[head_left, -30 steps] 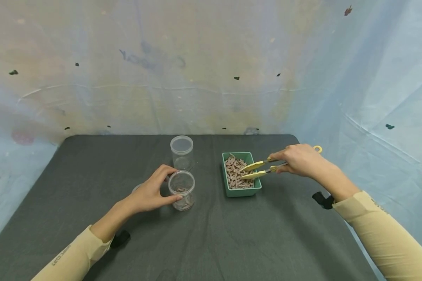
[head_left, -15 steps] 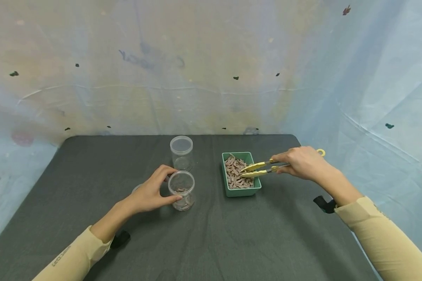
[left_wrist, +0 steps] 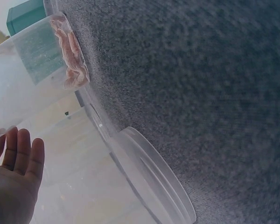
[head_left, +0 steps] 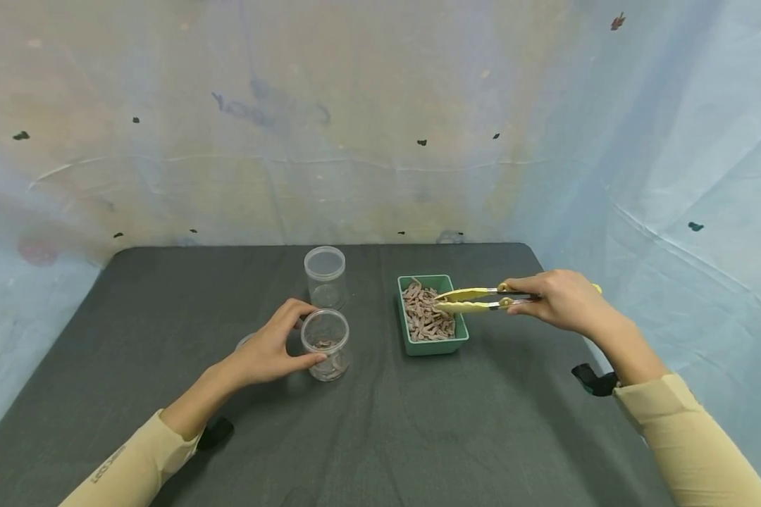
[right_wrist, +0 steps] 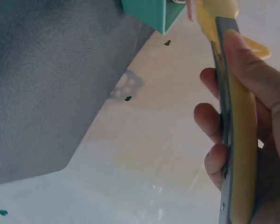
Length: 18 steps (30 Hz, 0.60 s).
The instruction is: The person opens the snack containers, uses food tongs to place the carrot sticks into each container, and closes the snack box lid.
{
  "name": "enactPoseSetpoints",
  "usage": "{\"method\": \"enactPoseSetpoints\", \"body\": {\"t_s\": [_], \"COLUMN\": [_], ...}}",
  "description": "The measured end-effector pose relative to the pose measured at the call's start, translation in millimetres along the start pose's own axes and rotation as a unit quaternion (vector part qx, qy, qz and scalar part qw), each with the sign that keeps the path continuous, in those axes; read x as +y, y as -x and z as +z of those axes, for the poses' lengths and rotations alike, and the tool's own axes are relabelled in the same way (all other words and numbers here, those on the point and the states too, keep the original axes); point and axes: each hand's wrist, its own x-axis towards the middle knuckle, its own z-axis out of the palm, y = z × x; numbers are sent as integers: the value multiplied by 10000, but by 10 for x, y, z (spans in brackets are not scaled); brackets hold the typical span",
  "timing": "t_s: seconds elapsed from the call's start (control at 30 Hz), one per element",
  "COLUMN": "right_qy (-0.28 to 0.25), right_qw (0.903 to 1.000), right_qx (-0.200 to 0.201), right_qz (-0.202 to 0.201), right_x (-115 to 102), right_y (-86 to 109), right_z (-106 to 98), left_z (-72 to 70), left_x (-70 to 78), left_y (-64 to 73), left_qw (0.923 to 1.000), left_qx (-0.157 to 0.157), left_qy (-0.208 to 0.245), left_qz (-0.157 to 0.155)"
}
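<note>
My left hand (head_left: 269,352) holds the near clear jar (head_left: 335,362) at its rim, thumb in front and fingers round the back. A few pinkish-brown strips (left_wrist: 71,56) lie on the bottom of that jar. My right hand (head_left: 561,299) grips yellow tongs (head_left: 469,292) by their handles. The tongs' two tips are close together above the strips in a green tray (head_left: 434,348). In the right wrist view, one strip (right_wrist: 189,9) hangs beside the tongs' head; whether it is pinched cannot be seen.
A second clear jar (head_left: 327,285), with a lid on, stands behind the held one. A clear lid (left_wrist: 163,177) lies on the dark tabletop (head_left: 418,422), mostly hidden by my left hand in the head view. A pale sheet (head_left: 355,141) hangs behind the table.
My right hand has moved back to the right and the tongs have lifted from the strips, their arms drawing closer together. My left hand and the jar stay in place.
</note>
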Motion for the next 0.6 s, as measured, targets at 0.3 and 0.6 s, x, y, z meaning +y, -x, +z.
{"method": "enactPoseSetpoints", "body": {"t_s": [0.3,0.6], "right_qy": [-617,-1367], "right_qw": [9973,9852], "right_qx": [198,890], "right_qz": [350,-524], "right_x": [-35,-163], "right_y": [22,-148], "right_z": [59,143], "left_z": [1,4], "left_x": [7,-2], "left_y": [-3,6], "left_qw": [10000,9999], "left_qx": [-34,-35], "left_qy": [9,-17], "left_qz": [-43,-116]}}
